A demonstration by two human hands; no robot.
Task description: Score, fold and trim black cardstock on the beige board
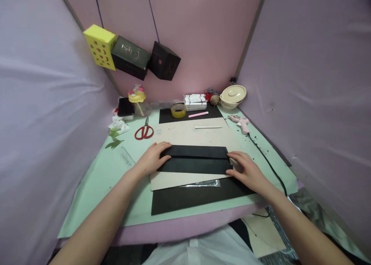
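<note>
A folded black card point(197, 165) lies on a pale board point(171, 180), with a crease or edge running along its length. My left hand point(153, 158) holds the card's left end, thumb and fingers on either side of the crease. At the right end, my right hand point(245, 170) grips the card between thumb and fingers. Under the board is a larger black sheet point(185, 201), and a clear plastic strip point(204, 184) pokes out at the board's front edge.
Red-handled scissors point(144, 131), yellow tape point(178, 111), a pink pen point(198, 114) and a white pen point(208, 127) lie beyond the card. A pink glue gun point(242, 124) with a black cable is at right. Boxes point(131, 57) hang above the left back.
</note>
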